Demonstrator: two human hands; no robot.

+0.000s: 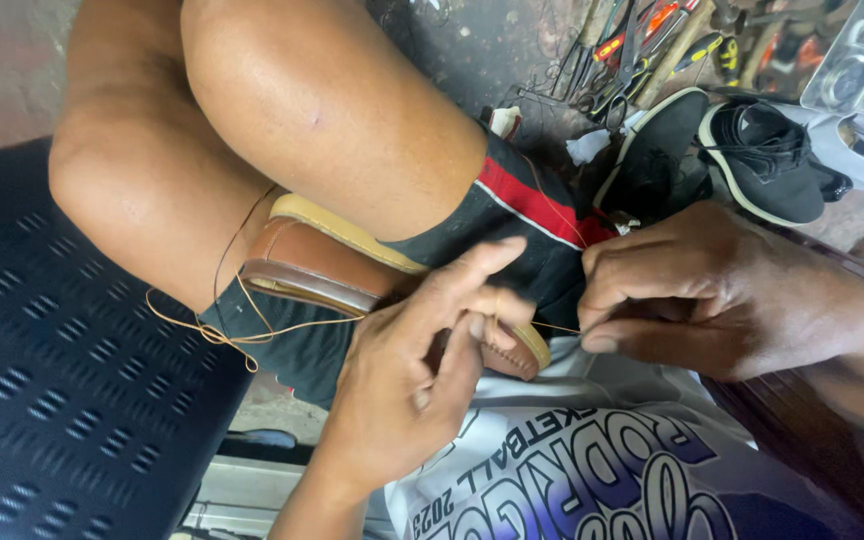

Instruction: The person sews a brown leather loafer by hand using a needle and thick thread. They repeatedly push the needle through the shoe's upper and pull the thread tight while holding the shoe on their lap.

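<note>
A brown leather shoe (302, 262) with a tan sole is clamped between my bare knees, sole edge up. My left hand (422, 370) grips the shoe's near end, index finger stretched out over it. My right hand (692, 290) is pinched shut on a thin tan thread (557, 326) that runs taut from the shoe's edge. The loose end of the thread (222, 335) loops in tangles over my left thigh.
A dark blue perforated metal seat (42, 380) is at the left. A black slip-on shoe (762, 160) and a black sole (652, 150) lie at the upper right, beside a heap of pliers, scissors and screwdrivers (632, 50). White printed cloth (572, 470) covers my lap.
</note>
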